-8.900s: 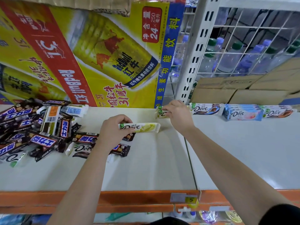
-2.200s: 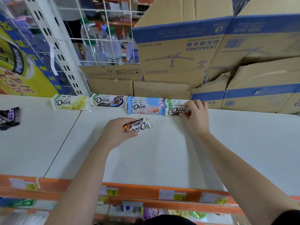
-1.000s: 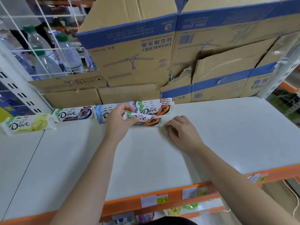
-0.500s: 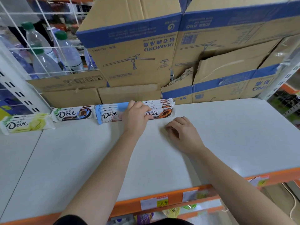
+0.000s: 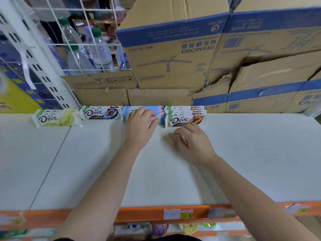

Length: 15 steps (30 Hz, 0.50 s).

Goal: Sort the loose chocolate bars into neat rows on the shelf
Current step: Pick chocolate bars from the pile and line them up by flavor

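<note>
Fingers of the left hand (image 5: 141, 122) lie spread flat on the blue bars (image 5: 160, 113); right hand (image 5: 192, 141) curled, empty. Squaring stacks against the orange bars (image 5: 185, 117) beside them likely wants gentle, even pressure.

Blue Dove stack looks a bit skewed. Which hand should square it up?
Left. The left hand already lies on the blue Dove stack, while the right hand rests on the shelf in front of the orange Dove stack.
</note>
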Motion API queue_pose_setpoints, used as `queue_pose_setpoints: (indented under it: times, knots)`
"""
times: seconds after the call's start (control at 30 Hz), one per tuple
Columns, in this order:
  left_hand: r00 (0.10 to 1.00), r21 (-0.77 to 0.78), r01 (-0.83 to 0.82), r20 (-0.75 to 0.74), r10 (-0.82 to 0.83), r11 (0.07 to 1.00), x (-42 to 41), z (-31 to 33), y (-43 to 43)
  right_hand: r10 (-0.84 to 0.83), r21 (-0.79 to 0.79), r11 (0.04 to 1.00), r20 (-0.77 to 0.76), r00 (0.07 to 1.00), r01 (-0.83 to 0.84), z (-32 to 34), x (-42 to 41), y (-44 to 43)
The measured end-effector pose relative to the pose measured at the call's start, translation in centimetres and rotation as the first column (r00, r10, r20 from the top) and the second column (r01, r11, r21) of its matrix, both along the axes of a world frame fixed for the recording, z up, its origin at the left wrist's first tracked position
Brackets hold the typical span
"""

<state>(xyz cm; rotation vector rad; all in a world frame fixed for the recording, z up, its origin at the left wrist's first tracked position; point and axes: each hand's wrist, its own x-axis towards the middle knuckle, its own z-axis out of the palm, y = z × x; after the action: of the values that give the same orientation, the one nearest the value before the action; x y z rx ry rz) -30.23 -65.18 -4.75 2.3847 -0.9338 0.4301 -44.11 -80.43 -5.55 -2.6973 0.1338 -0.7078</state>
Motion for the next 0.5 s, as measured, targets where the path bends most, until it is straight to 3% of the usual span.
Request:
queue_pose_setpoints:
  times: [0.27, 0.5]
  knots:
    - [0.964, 0.143, -0.251, -0.056, 0.261, 0.957, 2.6, -0.2, 13.3, 0.320, 0.028, 0.947, -0.044, 0.946, -0.319, 0.8, 8.0, 9.6]
    - [0.891, 0.093, -0.444, -0.055, 0.450, 0.891, 5.1, -0.5, 27.5, 0.476, 0.013, 0.880, -0.039, 0.879, -0.476, 1.3, 14.5, 21.8]
